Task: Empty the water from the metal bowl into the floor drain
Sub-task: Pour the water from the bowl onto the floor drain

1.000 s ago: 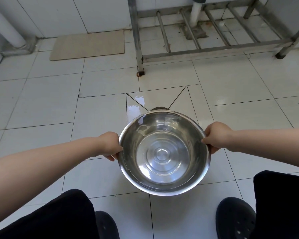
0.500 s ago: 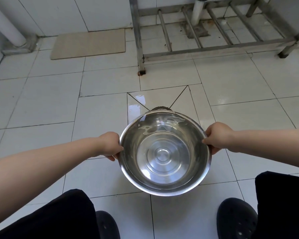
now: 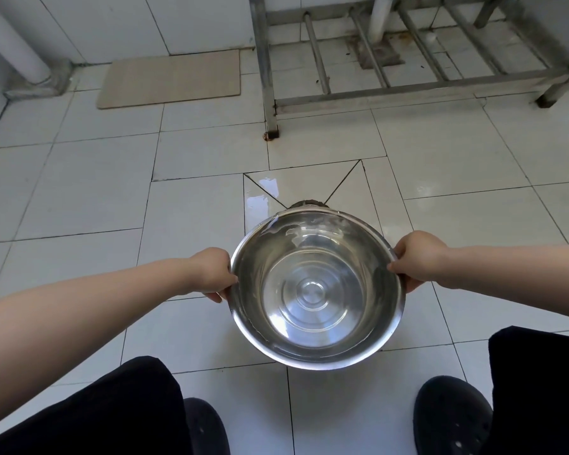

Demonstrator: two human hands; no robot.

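Metal bowl (image 3: 316, 287): held above white tiled floor (image 3: 79, 198), far rim tipped over floor drain (image 3: 307, 204). Left hand (image 3: 211, 272), right hand (image 3: 416, 257): each curled around opposite rims. Steel rack (image 3: 391, 93), beige mat (image 3: 171, 78) beyond drain.

The metal bowl (image 3: 316, 290) is hiding nearly all of the floor drain (image 3: 307, 204) behind its far rim. Fingers of both hands are disappearing beneath the bowl. Its water level is proving unreadable against the shine.
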